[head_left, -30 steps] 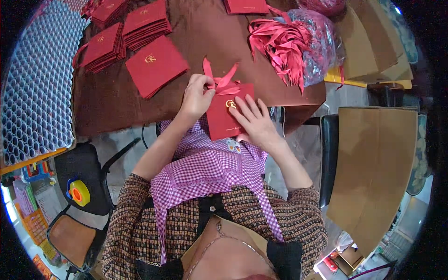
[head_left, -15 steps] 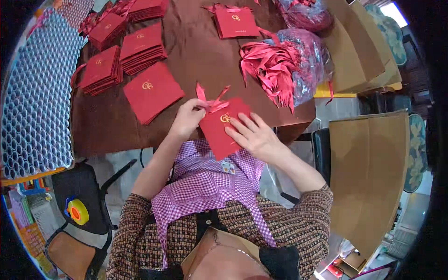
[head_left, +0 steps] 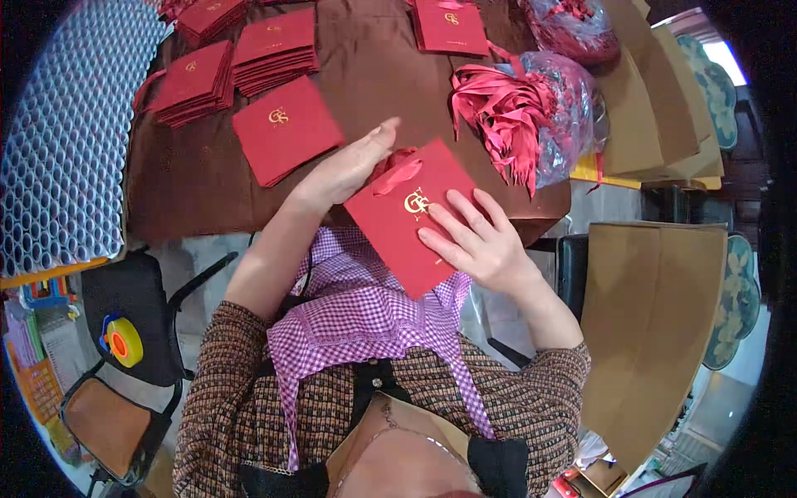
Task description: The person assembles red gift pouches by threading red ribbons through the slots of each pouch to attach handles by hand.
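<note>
A flat red gift bag (head_left: 397, 238) with a gold emblem and a ribbon handle is tilted over the table's front edge, partly above my checked apron. My right hand (head_left: 481, 245) holds it by its right side, fingers stretched across the front; the thumb is hidden. A pink-red ribbon (head_left: 400, 176) lies across the bag's upper part, its ends partly tucked behind. Beside the upper left edge, my left hand (head_left: 353, 170) is stretched out with straight fingers, its palm side turned toward the ribbon. Whether it touches the bag is hard to tell.
A single-looking flat bag or thin pile (head_left: 286, 133) lies left of my hands, with stacks of red bags (head_left: 193, 83) beyond. Loose ribbons (head_left: 506, 116) spill from a clear plastic bag (head_left: 573, 108). Blue-white honeycomb material (head_left: 70, 158) borders the left; cardboard (head_left: 656, 324) stands right.
My left hand has let go of the ribbon and straightened out. The bag has been raised and turned, and the ribbon now lies against it. The view has shifted slightly.
</note>
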Tool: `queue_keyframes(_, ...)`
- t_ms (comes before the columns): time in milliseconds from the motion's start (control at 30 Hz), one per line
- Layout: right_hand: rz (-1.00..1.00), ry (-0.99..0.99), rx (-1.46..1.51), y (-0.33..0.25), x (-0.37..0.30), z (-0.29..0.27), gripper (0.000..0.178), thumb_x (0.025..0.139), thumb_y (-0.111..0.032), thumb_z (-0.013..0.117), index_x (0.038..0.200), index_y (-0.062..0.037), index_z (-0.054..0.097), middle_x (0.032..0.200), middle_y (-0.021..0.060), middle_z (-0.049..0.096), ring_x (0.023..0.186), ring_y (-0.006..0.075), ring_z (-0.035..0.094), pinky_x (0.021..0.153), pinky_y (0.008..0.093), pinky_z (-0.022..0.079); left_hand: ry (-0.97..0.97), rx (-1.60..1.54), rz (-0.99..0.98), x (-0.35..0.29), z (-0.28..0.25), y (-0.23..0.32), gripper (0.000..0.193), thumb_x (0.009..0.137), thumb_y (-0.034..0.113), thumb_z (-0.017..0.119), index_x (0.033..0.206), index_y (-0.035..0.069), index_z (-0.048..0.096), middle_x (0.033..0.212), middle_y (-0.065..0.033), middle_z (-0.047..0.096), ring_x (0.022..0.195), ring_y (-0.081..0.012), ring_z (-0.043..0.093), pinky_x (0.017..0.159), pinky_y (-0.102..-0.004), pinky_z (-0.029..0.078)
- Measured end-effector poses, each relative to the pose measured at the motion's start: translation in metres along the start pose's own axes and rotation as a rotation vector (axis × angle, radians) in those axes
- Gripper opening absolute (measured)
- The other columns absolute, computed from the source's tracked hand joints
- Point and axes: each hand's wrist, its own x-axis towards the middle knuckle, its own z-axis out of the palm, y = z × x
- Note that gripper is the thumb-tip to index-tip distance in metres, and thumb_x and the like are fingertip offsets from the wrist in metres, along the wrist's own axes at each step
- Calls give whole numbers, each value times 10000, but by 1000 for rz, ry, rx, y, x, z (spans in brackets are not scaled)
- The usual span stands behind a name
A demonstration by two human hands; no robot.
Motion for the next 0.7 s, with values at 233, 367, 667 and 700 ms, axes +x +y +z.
queue_keyframes(233,-10,-5,8,-4,-12,-14,364,777,-184,555,1134,-173,626,1250,72,576,1186,285,525,990,490,416,-114,10,-105,-12,10,5,454,984,371,460,1101,-40,611,1026,-102,656,873,-129,607,807,-279,488)
queue_keyframes(367,-34,-4,19,-1,-18,-19,349,783,-185,555,1123,-165,633,1235,72,585,1169,290,538,987,496,424,104,198,69,-12,10,-6,372,961,307,523,888,-31,659,727,-32,657,630,-96,583,576,-263,485)
queue_keyframes(667,22,-23,25,0,-35,-34,403,764,-184,560,1164,-197,611,1270,62,557,1204,285,504,1018,505,391,-178,479,138,-27,-1,12,172,894,138,594,958,-16,638,796,-18,637,701,-77,574,636,-249,482)
queue_keyframes(700,23,-39,20,-1,-34,-35,407,761,-183,561,1164,-197,610,1272,62,555,1202,285,505,1019,505,391,-204,623,226,-26,-3,10,174,893,139,593,971,-7,647,784,-26,640,681,-68,572,625,-240,481)
